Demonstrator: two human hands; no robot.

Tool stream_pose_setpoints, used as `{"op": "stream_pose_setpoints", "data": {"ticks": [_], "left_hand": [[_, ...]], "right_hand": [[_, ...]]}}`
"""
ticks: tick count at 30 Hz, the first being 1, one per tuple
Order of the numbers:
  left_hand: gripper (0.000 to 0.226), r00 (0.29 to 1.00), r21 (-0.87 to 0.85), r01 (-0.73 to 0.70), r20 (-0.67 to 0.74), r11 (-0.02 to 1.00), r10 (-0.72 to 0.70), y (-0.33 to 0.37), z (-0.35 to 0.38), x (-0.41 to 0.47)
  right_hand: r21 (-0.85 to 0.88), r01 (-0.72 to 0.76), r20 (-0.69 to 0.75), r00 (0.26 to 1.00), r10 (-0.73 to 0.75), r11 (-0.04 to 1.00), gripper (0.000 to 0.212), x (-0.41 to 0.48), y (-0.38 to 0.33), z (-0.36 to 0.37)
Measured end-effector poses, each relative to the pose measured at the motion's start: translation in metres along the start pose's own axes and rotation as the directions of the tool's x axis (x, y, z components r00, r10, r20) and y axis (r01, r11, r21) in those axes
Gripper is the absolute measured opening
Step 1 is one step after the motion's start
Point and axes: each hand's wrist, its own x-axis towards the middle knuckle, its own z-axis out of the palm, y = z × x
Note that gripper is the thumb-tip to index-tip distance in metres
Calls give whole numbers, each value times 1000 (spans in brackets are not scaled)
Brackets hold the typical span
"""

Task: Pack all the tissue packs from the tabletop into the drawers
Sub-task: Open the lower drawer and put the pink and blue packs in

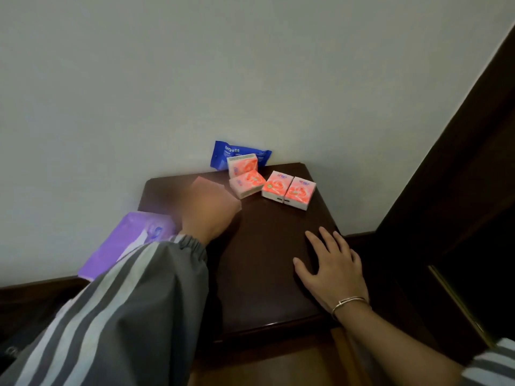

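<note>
The dark wooden tabletop [267, 263] stood against a pale wall [250, 65]. At the tabletop's back edge a blue pack [239, 152] leaned upright on the wall, and a pink tissue pack [242, 162] lay just in front of it, touching it. A second pink tissue pack [247, 183] lay against the first, a little nearer the tabletop's middle. Toward the tabletop's back right corner two more pink packs [288, 190] sat side by side, touching along their long edges, apart from the other two.

The left hand [210, 213] hung over the tabletop's back left part, fingers curled. It was badly smeared by motion, but it seemed to grip a fifth pink pack [207, 184] whose flat corner stuck out past the knuckles. Its grey sleeve [125, 302] with pale stripes crossed the tabletop's left edge, and behind the sleeve, off that left edge, lay a purple pack [131, 240] with its lower part hidden.

The right hand [331, 270] lay flat on the tabletop's front right part — fingers straight and spread, palm down, holding nothing — with a thin bracelet [349, 302] on the wrist near the front edge.
</note>
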Motion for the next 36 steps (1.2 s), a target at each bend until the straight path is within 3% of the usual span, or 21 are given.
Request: {"op": "stream_pose_setpoints", "data": {"ticks": [10,13,16,20,24,26,29,32,36], "left_hand": [[95,1000,157,18,-28,987,-13,19,-31,-120],[93,997,99,53,-60,994,-47,23,-31,-138],[95,989,-12,141,-45,990,-142,26,-27,-145],[106,983,-122,184,6,975,-185,24,-17,-143],[98,980,-227,158,-83,961,-181,21,-13,-142],[97,980,-252,142,-103,957,-173,20,-13,-140],[96,978,-259,132,-121,957,-168,16,-12,-140],[91,979,-239,135,-114,961,-166,16,-8,-141],[89,985,-229,108,-106,967,-135,17,-7,-142]], "right_hand": [[-13,-7,51,999,8,1000,70,1,-1,-8],[0,-7,44,999,7,1000,65,0,-1,-9],[29,27,-57,998,-26,999,54,-4,0,-11],[233,68,-218,976,-16,970,36,-3,2,-15],[239,146,-307,949,-68,960,43,30,-11,-24],[172,166,-271,956,-115,971,56,69,-28,-32],[20,135,-50,990,-134,991,75,133,-57,-36],[-53,79,133,988,-71,995,79,160,-62,-12],[-42,117,85,990,-113,992,68,150,-49,3]]}}
